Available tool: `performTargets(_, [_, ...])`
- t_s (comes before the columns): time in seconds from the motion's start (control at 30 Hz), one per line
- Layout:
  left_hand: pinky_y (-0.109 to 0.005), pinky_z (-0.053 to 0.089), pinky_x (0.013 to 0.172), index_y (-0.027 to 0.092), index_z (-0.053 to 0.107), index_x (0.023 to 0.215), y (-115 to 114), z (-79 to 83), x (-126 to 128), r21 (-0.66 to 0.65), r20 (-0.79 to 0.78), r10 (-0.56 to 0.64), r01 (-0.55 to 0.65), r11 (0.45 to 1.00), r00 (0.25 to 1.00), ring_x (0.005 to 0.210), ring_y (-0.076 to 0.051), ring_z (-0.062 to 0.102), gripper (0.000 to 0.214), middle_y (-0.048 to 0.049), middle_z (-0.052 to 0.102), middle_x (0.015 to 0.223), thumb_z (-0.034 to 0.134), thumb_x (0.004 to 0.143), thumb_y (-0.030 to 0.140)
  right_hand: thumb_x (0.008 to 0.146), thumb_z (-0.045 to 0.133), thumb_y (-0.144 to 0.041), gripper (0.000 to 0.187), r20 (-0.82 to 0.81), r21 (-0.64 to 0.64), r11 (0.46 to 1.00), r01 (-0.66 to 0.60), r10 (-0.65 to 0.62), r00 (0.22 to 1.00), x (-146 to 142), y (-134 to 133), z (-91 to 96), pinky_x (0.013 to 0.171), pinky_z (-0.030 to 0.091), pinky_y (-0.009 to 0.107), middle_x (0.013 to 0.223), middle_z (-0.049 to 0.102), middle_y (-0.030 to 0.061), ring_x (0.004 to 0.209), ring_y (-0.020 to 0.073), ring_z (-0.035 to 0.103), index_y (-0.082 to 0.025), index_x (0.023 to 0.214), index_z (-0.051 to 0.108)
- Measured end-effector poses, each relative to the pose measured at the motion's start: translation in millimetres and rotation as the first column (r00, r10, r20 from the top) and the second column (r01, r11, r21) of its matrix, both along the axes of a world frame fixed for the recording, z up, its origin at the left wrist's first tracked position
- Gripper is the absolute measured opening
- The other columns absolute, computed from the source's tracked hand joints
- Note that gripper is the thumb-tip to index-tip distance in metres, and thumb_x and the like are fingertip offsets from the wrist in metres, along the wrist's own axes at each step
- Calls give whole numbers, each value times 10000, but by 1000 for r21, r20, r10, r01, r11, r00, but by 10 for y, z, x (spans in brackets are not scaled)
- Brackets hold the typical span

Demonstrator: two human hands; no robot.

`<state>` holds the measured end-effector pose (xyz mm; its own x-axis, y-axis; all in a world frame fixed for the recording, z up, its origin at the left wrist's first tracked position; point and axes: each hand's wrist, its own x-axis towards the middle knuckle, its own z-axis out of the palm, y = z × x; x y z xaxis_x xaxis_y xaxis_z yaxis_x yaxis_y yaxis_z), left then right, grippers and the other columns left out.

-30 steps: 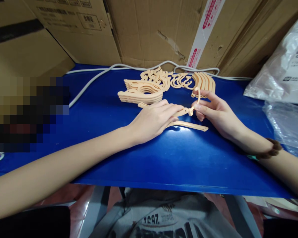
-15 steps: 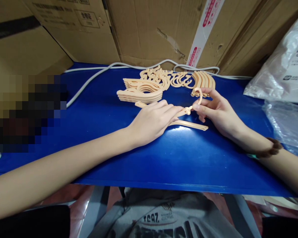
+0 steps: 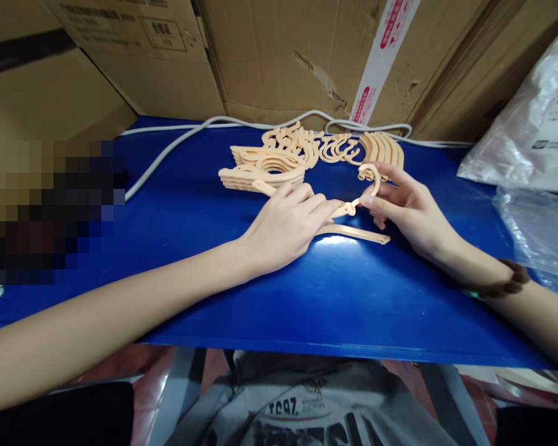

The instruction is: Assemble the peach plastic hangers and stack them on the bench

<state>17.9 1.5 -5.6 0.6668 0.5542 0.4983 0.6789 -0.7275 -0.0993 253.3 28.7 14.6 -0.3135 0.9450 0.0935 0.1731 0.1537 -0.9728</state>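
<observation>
My left hand [image 3: 286, 226] is closed over a beige plastic hanger arm [image 3: 263, 188], whose far end sticks out behind the knuckles and whose other end shows past the fingertips. Between thumb and fingers, my right hand [image 3: 402, 201] pinches a beige hanger hook [image 3: 376, 179]. The hook's foot meets the end of the arm at a small knob-like joint [image 3: 350, 209]; whether it is locked there I cannot tell. Just below, a separate curved hanger piece [image 3: 353, 233] lies on the blue table, partly hidden by my left hand.
Behind my hands sit a stack of hanger pieces [image 3: 260, 179], a pile of loose hooks [image 3: 292, 145] and a row of curved arms [image 3: 384, 148]. A white cable [image 3: 204, 126] runs along the cardboard boxes [image 3: 283, 62]. Plastic bags [image 3: 530, 136] lie at the right.
The held arm has turned slightly, its far end rising a little toward the stack. The hook in my right hand has tipped slightly with it. Both hands stay almost in place.
</observation>
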Motion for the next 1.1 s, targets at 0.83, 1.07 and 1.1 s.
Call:
performTargets(0.83, [-401,394,742,65,610,1326,-3,13,9,33,-151,5,0,999,989,915,-268,619,369,-107,729,1008,384,1060,185,884,687,-262,477,102,99,994,-35,24,994,-4,-36,9,560,431,326,795,566,-20,570,127,477,-348,1346,604])
performTargets(1.07, [-394,378,730,72,617,1325,0,-2,3,48,-143,-4,11,999,990,898,-256,619,367,-90,726,989,388,1067,197,887,608,-175,453,108,96,995,-12,1,994,-9,-30,-12,511,414,291,771,547,-30,546,113,486,-309,1319,595])
performTargets(1.1, [-395,376,731,78,618,1327,0,-4,4,43,-145,-7,13,999,989,901,-256,618,370,-89,726,988,382,1070,201,888,597,-174,461,116,101,995,-14,2,993,-12,-31,-12,506,415,284,765,541,-34,543,111,483,-300,1331,585])
